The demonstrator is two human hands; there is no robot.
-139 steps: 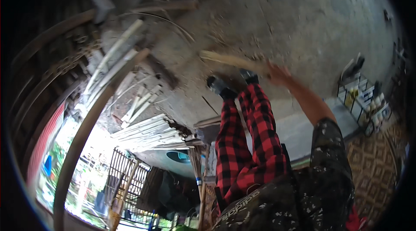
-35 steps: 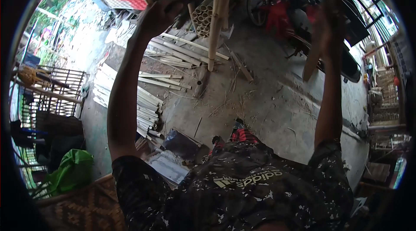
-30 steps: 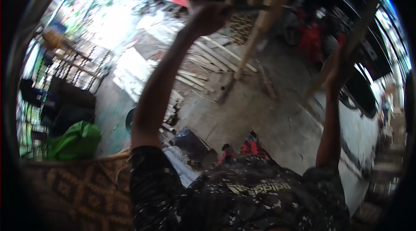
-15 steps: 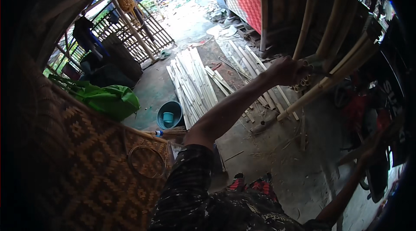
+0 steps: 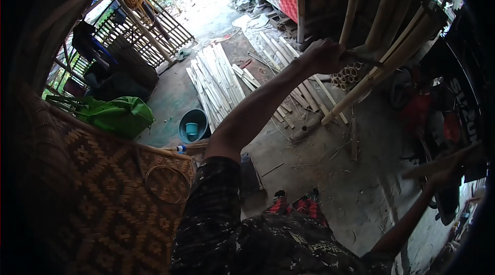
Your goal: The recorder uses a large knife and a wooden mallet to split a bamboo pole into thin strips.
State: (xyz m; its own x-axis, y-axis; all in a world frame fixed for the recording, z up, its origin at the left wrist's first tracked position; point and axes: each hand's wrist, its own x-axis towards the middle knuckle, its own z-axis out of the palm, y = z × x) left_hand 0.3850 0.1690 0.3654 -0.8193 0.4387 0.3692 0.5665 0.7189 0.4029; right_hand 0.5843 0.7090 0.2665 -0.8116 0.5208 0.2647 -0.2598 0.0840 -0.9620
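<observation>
My left hand [image 5: 324, 55] is closed at the end of my outstretched arm, gripping a dark, knife-like blade [image 5: 367, 60] that points right. The blade passes by slanting bamboo poles [image 5: 361, 88]; I cannot tell whether it touches them. Just below it lie cut bamboo tubes [image 5: 346, 76], their round ends showing. Low at the far right, my right hand [image 5: 444, 177] is closed on a flat wooden piece [image 5: 428, 168], partly lost in shadow.
Pale split bamboo strips [image 5: 216, 79] lie on the concrete floor, near a blue bucket [image 5: 184, 136] holding a small tub. A woven bamboo panel [image 5: 113, 187] and a green bag [image 5: 121, 115] are at left. A dark motorcycle [image 5: 412, 100] stands at right. Upright bamboo poles [image 5: 351, 9] stand behind.
The view has shifted, moving the scene up and left in it. My left hand has moved a little up and left, showing more of the blade and tube ends. Both hands keep their hold.
</observation>
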